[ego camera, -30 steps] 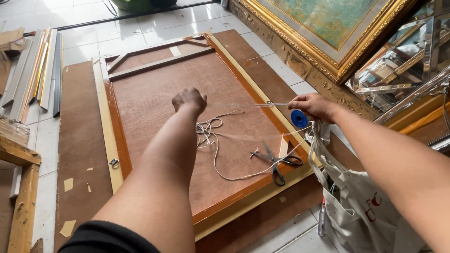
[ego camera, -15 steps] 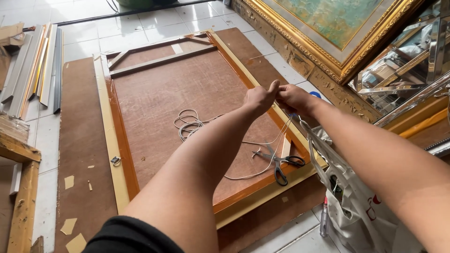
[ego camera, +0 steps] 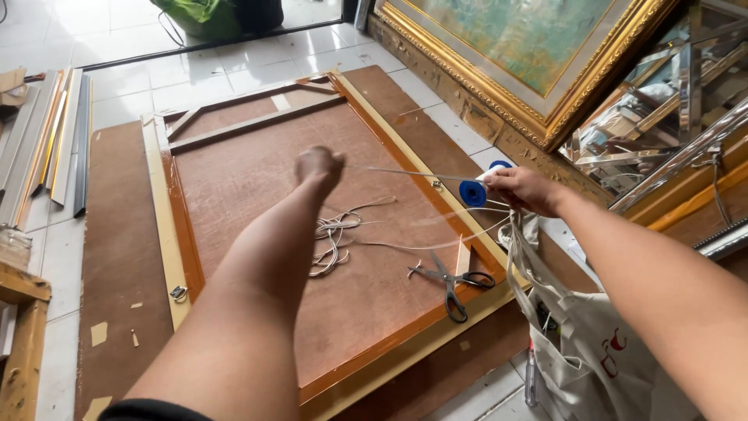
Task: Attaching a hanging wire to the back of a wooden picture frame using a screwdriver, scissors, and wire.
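cord (ego camera: pixel 405 173) is now stretched tight between the two hands over the back of the frame (ego camera: pixel 257 179). half a second ago both hands were bunched together near the right rail, now they're well apart: left hand (ego camera: pixel 319 165) is fisted on the free end out over the backing board, right hand (ego camera: pixel 523 189) is closed on the blue spool (ego camera: pixel 473 192) by the rail. looks like a fresh length got pulled off. loose cord pile (ego camera: pixel 335 238) and scissors (ego camera: pixel 452 281) are lying on the board, white bag (ego camera: pixel 592 343) beside it.

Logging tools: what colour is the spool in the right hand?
Blue spool, seen in the head view.
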